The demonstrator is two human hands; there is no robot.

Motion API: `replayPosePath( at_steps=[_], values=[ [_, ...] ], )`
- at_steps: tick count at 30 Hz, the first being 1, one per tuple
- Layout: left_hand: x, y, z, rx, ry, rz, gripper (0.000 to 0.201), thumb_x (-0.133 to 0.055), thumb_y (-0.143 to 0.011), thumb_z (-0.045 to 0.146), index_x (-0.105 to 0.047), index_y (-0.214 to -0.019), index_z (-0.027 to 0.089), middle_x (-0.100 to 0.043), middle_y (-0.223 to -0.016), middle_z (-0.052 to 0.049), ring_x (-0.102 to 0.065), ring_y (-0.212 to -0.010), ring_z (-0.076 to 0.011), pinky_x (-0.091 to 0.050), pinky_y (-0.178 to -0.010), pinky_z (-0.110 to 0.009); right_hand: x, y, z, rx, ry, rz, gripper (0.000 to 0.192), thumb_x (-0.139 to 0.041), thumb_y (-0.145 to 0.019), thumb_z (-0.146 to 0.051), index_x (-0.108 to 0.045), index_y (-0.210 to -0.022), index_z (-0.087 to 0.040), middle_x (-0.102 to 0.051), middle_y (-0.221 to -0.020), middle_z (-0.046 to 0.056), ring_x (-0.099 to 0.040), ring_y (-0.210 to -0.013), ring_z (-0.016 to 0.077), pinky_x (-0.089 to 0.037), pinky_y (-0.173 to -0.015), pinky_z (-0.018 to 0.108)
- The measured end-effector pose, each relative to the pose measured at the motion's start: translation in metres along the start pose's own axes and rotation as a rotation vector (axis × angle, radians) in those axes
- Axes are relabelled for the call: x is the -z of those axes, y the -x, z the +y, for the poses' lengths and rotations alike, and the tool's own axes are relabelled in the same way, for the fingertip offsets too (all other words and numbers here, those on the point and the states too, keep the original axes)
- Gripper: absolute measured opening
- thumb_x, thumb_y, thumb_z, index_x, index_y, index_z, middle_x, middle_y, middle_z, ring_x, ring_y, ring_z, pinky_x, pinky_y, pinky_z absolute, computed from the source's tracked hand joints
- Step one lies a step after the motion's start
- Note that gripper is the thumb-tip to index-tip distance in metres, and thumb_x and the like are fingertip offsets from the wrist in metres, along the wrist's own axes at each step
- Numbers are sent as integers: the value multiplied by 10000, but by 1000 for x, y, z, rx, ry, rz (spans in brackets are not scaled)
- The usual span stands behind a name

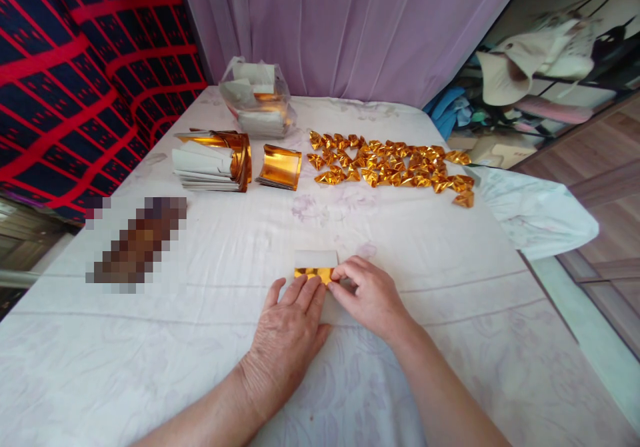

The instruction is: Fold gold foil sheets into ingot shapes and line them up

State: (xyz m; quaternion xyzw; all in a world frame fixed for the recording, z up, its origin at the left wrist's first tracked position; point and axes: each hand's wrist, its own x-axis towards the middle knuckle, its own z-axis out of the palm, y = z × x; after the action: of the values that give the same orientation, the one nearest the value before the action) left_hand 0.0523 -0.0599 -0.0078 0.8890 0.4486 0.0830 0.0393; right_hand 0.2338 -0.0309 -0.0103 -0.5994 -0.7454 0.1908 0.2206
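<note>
A sheet of gold foil paper (pixel 316 259) lies partly folded on the table in front of me, its pale back showing above a shiny gold strip. My left hand (pixel 294 320) rests palm down with fingers stretched out, the fingertips pressing on the gold strip's lower edge. At the right end of that strip, my right hand (pixel 369 294) pinches the paper between thumb and forefinger. Beyond my hands sits a small stack of gold foil sheets (pixel 281 167). Left of it is a larger fanned stack (pixel 210 167), mostly pale sides up.
Several folded gold foil pieces (pixel 390 164) lie in rows at the back right. A clear plastic bag (pixel 257 100) of more sheets stands at the back left. A blurred-out brown item (pixel 143 244) is at left. A white bag (pixel 540 210) hangs past the table's right edge.
</note>
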Motion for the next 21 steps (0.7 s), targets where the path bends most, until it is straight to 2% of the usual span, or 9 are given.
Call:
replayPosePath(
  at_steps=[9, 21],
  values=[
    [1, 0, -1, -7, -17, 18, 440, -517, -937, 415, -556, -1300, 168, -612, -1333, -69, -538, -1224, -253, -387, -1040, -497, 1, -1, -7, -61, 75, -19, 99, -651, -749, -145, -611, -779, -230, -631, -825, -10, -607, -812, 153, -413, -701, 253],
    [1, 1, -2, -14, -23, -2, 441, -514, -936, 433, -560, -1305, 195, -613, -1331, -67, -542, -1230, -260, -354, -1075, -511, 11, 0, -9, -147, 74, -87, 118, -645, -770, -126, -626, -749, -241, -633, -803, -38, -586, -718, 114, -378, -641, 232]
  ],
)
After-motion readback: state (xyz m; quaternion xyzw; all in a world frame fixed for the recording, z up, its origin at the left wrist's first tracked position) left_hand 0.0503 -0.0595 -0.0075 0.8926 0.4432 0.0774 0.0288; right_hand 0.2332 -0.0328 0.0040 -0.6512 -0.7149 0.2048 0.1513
